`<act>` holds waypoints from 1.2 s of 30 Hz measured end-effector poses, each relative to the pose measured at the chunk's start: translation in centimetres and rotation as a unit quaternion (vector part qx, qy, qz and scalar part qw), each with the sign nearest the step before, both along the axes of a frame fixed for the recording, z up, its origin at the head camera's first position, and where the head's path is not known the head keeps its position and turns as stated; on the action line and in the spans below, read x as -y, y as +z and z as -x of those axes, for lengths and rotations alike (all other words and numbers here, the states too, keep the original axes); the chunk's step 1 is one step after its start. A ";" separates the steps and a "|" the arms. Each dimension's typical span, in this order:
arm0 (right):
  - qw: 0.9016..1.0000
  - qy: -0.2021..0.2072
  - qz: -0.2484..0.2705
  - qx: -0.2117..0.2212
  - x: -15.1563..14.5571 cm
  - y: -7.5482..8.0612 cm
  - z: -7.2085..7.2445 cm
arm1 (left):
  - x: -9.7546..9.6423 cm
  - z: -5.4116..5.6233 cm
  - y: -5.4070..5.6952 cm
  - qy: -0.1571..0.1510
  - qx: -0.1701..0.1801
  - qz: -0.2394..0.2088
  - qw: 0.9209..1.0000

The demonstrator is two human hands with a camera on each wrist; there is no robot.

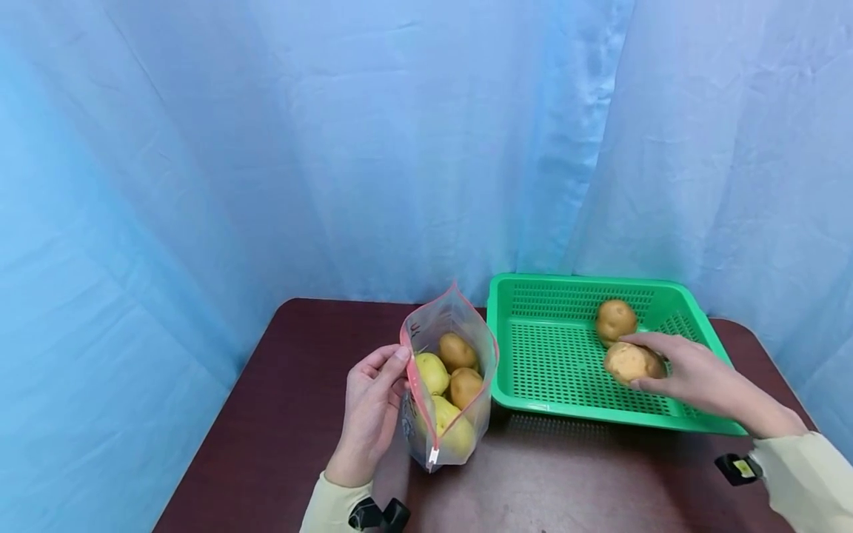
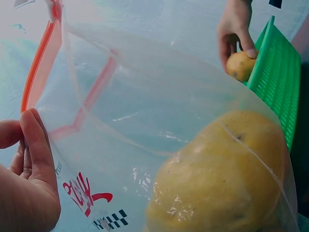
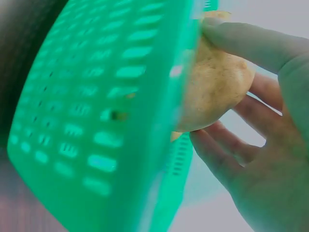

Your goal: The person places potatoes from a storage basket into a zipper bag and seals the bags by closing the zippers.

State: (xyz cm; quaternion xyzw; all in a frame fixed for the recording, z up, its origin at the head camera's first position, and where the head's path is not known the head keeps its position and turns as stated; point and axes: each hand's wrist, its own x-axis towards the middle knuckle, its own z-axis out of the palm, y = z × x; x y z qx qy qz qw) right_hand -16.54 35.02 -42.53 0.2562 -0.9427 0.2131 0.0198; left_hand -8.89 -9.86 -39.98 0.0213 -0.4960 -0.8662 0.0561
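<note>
Between thumb and fingers, my left hand [image 1: 375,403] pinches the red zip edge of a clear zip bag [image 1: 489,414]. The bag stands with its mouth spread wide. In it lie yellow pears [image 1: 432,372] and brown potatoes [image 1: 466,386]; the left wrist view shows a large yellow fruit [image 2: 217,179] through the plastic. My right hand [image 1: 700,370] grips a potato [image 1: 629,363] with a pale patch, over the right part of the green basket [image 1: 553,409]. The right wrist view shows thumb and fingers round this potato [image 3: 217,82], partly hidden by the basket wall.
Another potato [image 1: 616,320] lies in the basket near its back right. The basket stands just right of the bag on the dark brown table [image 1: 286,414]. Blue curtains [image 1: 400,148] hang behind and along the sides of the table.
</note>
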 end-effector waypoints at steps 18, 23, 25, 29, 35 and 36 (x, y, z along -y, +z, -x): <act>0.988 -0.057 0.104 -0.100 3.2 4.3 -4.5 | -0.4 -0.1 0.2 0.000 0.001 -0.008 1.000; 0.981 -0.057 0.141 -0.119 4.4 5.0 -5.4 | -0.5 0.0 0.2 0.000 0.003 -0.005 1.000; 0.978 -0.047 0.153 -0.130 4.9 5.3 -5.6 | -0.5 0.0 0.2 0.000 0.004 -0.003 1.000; 0.973 -0.027 0.175 -0.146 5.8 5.7 -6.0 | -0.4 0.0 0.1 -0.001 0.007 0.000 1.000; 0.965 -0.011 0.213 -0.153 7.5 6.6 -6.8 | -0.5 0.0 0.2 -0.002 0.005 0.000 1.000; 0.963 -0.007 0.220 -0.154 7.9 6.7 -6.9 | -0.5 0.0 0.2 -0.002 0.004 0.000 1.000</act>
